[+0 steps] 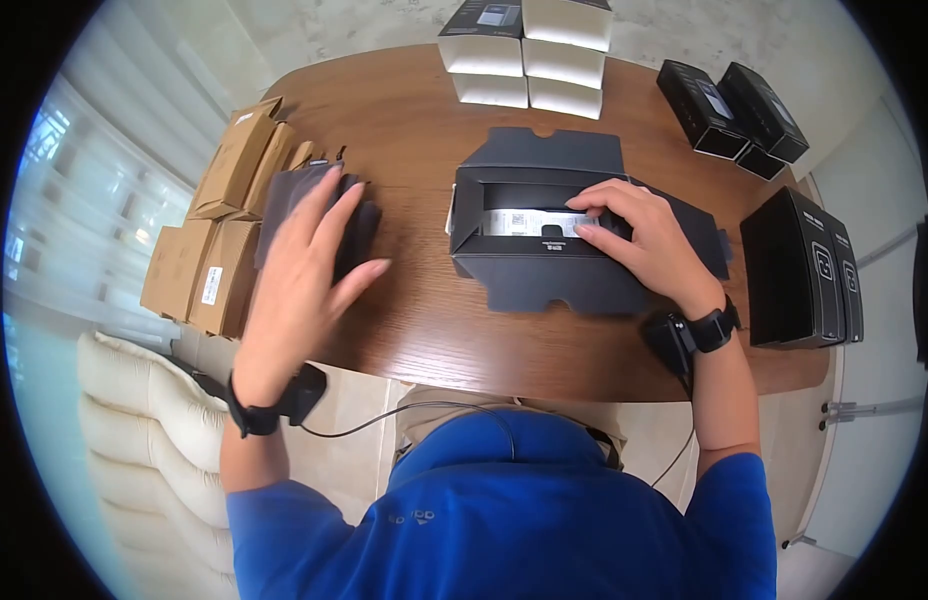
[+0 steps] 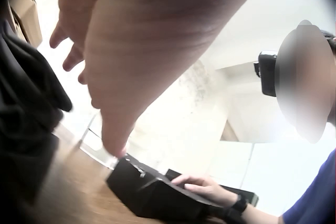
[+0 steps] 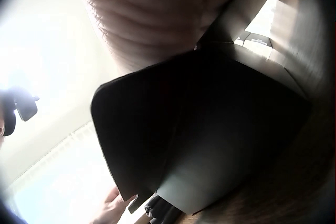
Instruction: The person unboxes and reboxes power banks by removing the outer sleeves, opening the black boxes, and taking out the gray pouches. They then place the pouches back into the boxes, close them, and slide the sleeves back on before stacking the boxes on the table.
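A black box (image 1: 470,246) with its flaps spread lies on the wooden table, its long opening facing up. Inside it shows a white printed label (image 1: 519,222). My right hand (image 1: 639,225) reaches over the box's right end, thumb and fingertips apart at the label; some fingers are hidden behind others. My left hand (image 1: 304,265) hovers with spread fingers over a pile of dark grey cloth pouches (image 1: 277,215) at the left, holding nothing. In the right wrist view, a dark box flap (image 3: 142,124) fills the middle.
Brown cardboard boxes (image 1: 179,265) are stacked left of the pouches. White-sided boxes (image 1: 484,55) stand at the back edge, dark printed boxes (image 1: 704,105) at the back right. Two tall black boxes (image 1: 789,265) stand near the right edge. A cable (image 1: 384,412) links the wrist devices.
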{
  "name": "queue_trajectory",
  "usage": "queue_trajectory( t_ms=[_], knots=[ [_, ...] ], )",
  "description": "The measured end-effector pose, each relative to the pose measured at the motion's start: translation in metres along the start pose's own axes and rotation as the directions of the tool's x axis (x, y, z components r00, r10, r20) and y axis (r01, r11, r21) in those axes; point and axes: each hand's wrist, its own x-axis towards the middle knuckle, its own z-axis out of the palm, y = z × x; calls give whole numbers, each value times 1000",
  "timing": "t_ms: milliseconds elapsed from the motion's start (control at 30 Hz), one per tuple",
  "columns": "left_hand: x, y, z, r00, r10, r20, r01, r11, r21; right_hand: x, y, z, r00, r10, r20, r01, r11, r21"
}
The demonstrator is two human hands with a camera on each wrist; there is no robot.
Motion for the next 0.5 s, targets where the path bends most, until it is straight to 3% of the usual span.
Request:
queue_trajectory(
  t_ms=[100,167,300,367,400,500],
  knots=[
    [22,28,18,998,57,-36,-65,960,-271,1,0,-2,1000,-1,-7,2,998,61],
    [39,33,38,997,63,-46,-75,939,-335,1,1,-1,1000,27,-4,-26,993,113],
    [74,19,72,1000,-5,20,15,852,-523,0,0,-2,1000,26,2,-26,999,46],
    [87,13,75,959,-142,245,279,623,-731,0,1,-2,1000,-16,-4,17,1000,9],
    [92,9,82,939,-182,292,344,545,-764,-1,2,-2,1000,-9,-11,9,1000,10],
    [98,8,85,899,-174,402,431,511,-743,-1,4,-2,1000,-15,-15,15,1000,12]
  ],
)
